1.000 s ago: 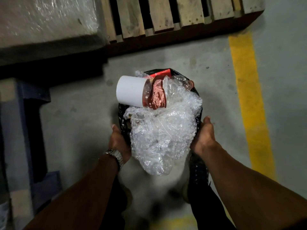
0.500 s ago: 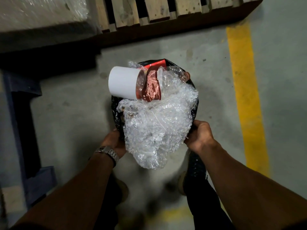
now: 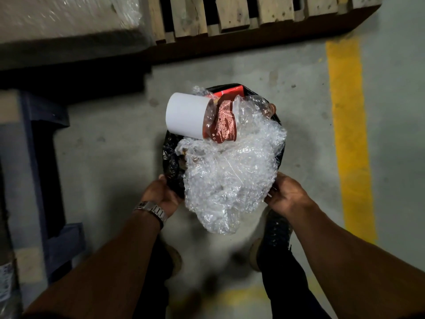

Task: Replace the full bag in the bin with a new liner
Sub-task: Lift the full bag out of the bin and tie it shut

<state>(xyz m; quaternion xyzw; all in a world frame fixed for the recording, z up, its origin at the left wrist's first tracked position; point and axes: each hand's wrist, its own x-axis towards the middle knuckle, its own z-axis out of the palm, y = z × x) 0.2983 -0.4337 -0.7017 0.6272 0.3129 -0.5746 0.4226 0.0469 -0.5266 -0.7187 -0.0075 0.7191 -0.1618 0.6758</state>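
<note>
Bin: hidden entirely beneath the black bag (image 3: 171, 162) and the bubble wrap (image 3: 230, 180); its rim cannot be made out. Fingertips of the left hand (image 3: 161, 194) and right hand (image 3: 287, 196): concealed behind wrap and bag edge. Print on the red label (image 3: 224, 125): too small to be read. Wooden pallet (image 3: 230, 17) and wrapped load (image 3: 69, 17): cut off by the top edge. Shoes (image 3: 273, 240): blurred, partly covered by the forearms.

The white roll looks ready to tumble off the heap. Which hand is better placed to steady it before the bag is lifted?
Probably the left hand: the white roll overhangs the black bag on the left side. The right hand sits across the bubble wrap.
</note>
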